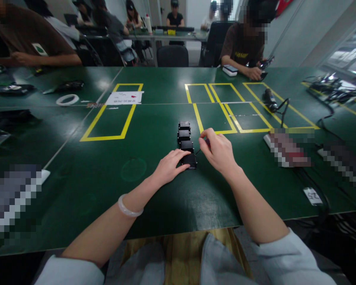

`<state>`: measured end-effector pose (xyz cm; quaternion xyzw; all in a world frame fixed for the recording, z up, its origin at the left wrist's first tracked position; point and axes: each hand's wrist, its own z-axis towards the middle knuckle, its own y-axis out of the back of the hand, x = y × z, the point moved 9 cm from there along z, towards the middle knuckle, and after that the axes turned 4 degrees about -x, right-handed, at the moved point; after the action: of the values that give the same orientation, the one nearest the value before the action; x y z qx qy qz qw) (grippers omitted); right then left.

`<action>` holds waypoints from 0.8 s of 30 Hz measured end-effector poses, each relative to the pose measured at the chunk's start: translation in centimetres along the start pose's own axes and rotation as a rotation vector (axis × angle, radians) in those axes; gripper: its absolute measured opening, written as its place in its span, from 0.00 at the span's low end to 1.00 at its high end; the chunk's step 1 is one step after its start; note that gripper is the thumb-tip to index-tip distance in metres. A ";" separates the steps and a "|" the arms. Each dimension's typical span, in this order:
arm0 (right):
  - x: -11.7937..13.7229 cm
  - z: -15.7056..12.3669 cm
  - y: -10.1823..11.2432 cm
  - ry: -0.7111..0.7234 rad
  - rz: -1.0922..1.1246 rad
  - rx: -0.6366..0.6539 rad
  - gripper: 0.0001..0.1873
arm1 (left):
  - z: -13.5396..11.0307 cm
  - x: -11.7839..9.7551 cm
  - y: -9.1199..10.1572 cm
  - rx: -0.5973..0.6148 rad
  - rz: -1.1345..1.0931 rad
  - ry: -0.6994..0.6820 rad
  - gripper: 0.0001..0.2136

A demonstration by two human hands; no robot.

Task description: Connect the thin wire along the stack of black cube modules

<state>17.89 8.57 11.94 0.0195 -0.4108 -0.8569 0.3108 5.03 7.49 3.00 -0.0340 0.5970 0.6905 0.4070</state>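
Several small black box-shaped blocks (184, 135), with tiny pale points at their sides, stand in a row on the green table, running away from me. My left hand (168, 165) is closed on the nearest black block (190, 160), thumb on its near side and fingers on its far side. Just right of the row, my right hand (221, 152) pinches a thin dark screwdriver (198, 151). Its shaft slants down-left towards the right side of that block. Most of its handle is hidden by my fingers, and I cannot tell whether the tip touches.
Yellow tape rectangles (103, 139) mark the green table (154, 213). A paper sheet (124, 97) and a white tape ring (67, 99) lie left. A cabled black device (269, 99) and blurred-out boxes (287, 149) stand right. People sit across the table.
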 end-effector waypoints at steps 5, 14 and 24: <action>-0.2 0.1 0.0 -0.010 -0.005 -0.010 0.11 | 0.0 0.0 0.0 0.008 0.005 0.002 0.19; -0.1 -0.1 -0.2 -0.008 0.009 0.006 0.11 | 0.0 0.1 -0.1 0.005 0.008 -0.006 0.18; -0.2 0.1 -0.2 -0.019 0.032 0.026 0.10 | 0.0 0.0 0.0 0.001 0.010 -0.009 0.18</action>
<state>17.89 8.83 11.77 0.0087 -0.4250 -0.8467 0.3200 5.05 7.43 3.02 -0.0278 0.5957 0.6922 0.4065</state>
